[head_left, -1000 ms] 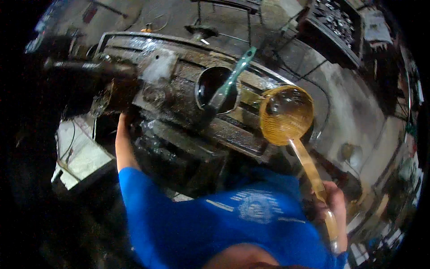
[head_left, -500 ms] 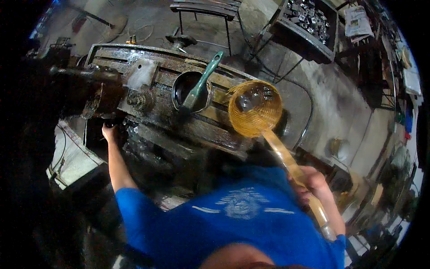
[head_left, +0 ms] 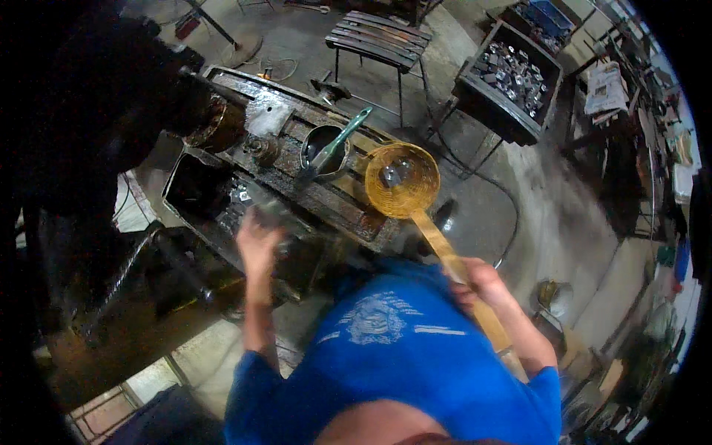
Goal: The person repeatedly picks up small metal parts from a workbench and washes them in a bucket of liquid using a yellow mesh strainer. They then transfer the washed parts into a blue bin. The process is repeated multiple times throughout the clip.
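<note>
My right hand [head_left: 478,282] is closed round the flat wooden handle of a long-handled wicker scoop [head_left: 415,202]. Its round woven bowl is tipped toward me, and a few shiny metal pieces [head_left: 393,175] lie inside. My left hand [head_left: 259,241] is over the near edge of a dark metal bin [head_left: 176,194] holding loose metal pieces [head_left: 241,194]. Motion smears its fingers, so whether they hold anything is unclear. Between the hands, a green-handled brush [head_left: 343,137] rests in a round pot [head_left: 305,148] on the slotted machine table [head_left: 348,205].
A dark machine body fills the left side. Behind the table stands a slatted stool [head_left: 380,38]. A raised tray [head_left: 495,111] of metal parts is at the far right, with newspapers [head_left: 607,90] beside it. A cable [head_left: 513,215] curves over the floor on the right.
My left hand has come out of the bin, moving right and toward me. The scoop has shifted slightly left, still in my right hand. The whole view has turned a little.
</note>
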Available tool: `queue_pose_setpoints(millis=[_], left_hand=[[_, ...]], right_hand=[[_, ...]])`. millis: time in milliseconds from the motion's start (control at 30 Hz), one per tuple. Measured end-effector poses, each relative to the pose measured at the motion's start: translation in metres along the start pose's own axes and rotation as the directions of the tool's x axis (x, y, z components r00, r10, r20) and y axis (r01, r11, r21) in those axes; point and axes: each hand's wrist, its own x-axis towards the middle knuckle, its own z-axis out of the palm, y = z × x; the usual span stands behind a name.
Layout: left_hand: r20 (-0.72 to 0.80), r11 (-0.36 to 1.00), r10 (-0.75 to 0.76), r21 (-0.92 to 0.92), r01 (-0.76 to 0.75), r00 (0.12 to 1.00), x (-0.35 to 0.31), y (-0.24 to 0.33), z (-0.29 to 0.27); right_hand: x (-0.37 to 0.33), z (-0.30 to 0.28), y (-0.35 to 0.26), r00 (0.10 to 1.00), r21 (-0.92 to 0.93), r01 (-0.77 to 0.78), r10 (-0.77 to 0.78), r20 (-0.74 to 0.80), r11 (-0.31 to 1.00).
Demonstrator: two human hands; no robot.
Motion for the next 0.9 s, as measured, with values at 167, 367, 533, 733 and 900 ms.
queue_pose_setpoints(millis=[167,367,533,733,900], left_hand=[[0.439,0.973,0.22,-0.04,-0.226,0.871,0.005,0.043,0.129],[0.706,0.539,0.334,0.401,-0.741,0.625,0.033,0.032,0.191],[0.682,0.452,0.451,0.382,-0.806,0.576,0.03,0.072,0.155],[-0.227,0.695,0.297,0.717,-0.048,0.927,0.104,0.008,-0.04],[-0.293,0.12,-0.121,0.944,0.307,0.948,0.172,-0.082,-0.166]], right_hand=[[-0.002,0.002,-0.002,1.0,-0.084,-0.008,0.008,0.0,0.996],[-0.004,0.002,0.0,1.0,-0.101,0.005,-0.008,-0.028,0.995],[-0.004,0.005,-0.009,0.995,-0.056,-0.04,0.035,-0.094,0.998],[-0.004,0.007,-0.014,0.996,-0.043,-0.059,0.056,-0.069,0.997],[-0.002,-0.001,-0.012,0.998,0.045,-0.044,0.046,-0.049,0.998]])
